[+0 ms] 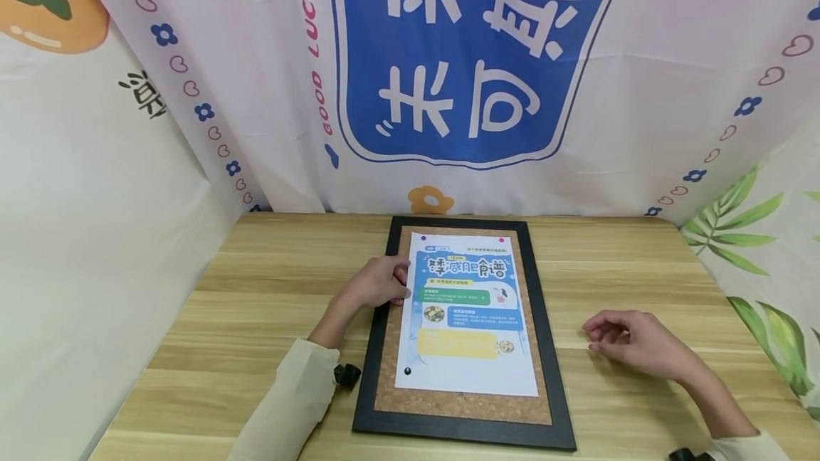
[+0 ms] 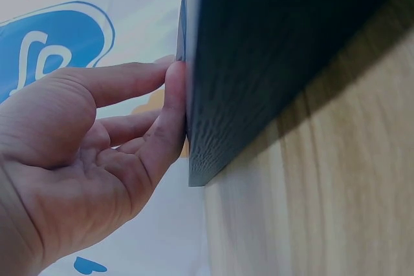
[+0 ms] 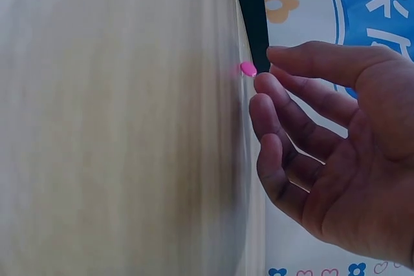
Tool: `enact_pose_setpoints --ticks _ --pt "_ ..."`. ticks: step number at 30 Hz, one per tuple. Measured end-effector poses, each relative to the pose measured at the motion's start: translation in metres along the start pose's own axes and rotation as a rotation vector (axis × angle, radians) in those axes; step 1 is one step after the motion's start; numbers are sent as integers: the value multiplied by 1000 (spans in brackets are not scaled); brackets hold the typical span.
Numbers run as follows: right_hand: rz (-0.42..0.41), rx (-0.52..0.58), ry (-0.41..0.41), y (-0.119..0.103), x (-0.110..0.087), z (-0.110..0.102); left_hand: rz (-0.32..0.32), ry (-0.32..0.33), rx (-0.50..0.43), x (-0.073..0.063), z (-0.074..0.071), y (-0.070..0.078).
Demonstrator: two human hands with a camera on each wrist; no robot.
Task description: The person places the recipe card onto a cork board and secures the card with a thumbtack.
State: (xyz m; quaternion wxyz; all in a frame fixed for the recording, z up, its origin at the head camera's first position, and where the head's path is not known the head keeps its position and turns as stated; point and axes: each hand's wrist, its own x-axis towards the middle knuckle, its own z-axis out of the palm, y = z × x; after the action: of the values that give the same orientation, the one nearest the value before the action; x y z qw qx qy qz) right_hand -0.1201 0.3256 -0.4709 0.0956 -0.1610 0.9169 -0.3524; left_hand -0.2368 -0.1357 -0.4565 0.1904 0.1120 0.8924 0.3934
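A printed poster (image 1: 470, 378) lies on a cork board (image 1: 461, 407) with a black frame (image 1: 464, 435). Pins show at its top left, top right and lower left corners. My left hand (image 1: 379, 281) is at the poster's left edge, thumb and forefinger pinching it there; in the left wrist view the hand (image 2: 97, 140) is beside the frame's side. My right hand (image 1: 643, 343) hovers right of the board, fingers loosely bent, holding nothing visible. A pink pin (image 3: 248, 68) shows near its fingertips in the right wrist view; whether they touch cannot be told.
The board lies on a wood-grain table (image 1: 256, 368), reaching near its back edge. Behind it hangs a printed white cloth (image 1: 282, 162) with a blue panel. More printed cloth stands on both sides.
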Motion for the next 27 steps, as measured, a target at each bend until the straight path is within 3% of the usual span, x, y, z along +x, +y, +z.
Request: enact_pose_setpoints --ticks 16,27 --pt "0 9 -38 6 0 2 0 -1 3 -1 0 1" --pt "-8 -45 -24 5 1 4 -5 2 0 0 0 1"
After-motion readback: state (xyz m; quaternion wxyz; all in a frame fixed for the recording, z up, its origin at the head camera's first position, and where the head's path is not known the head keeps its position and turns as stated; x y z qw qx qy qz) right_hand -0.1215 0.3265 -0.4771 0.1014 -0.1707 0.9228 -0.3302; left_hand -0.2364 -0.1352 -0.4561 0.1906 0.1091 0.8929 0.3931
